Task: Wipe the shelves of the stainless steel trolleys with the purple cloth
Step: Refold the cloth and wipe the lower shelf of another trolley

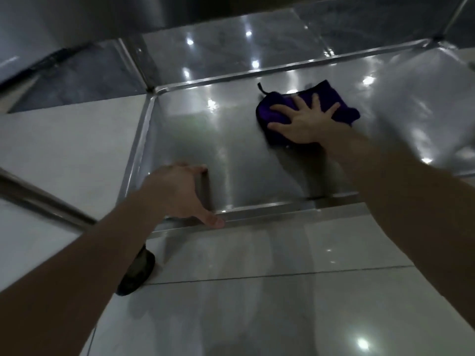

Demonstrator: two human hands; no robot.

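Note:
A low stainless steel trolley shelf [231, 160] with a raised rim fills the middle of the head view. The purple cloth [331, 98] lies bunched on the shelf toward its far right. My right hand [305, 122] presses flat on the cloth with fingers spread. My left hand [180, 191] holds the shelf's near rim at the left, thumb along the front edge and fingers over the rim onto the shelf.
A black caster wheel [138, 271] sits under the near left corner. A steel trolley tube [46, 201] runs diagonally at the left. Glossy pale floor tiles [257, 304] lie in front. Another steel surface [231, 50] stands behind the shelf's far rim.

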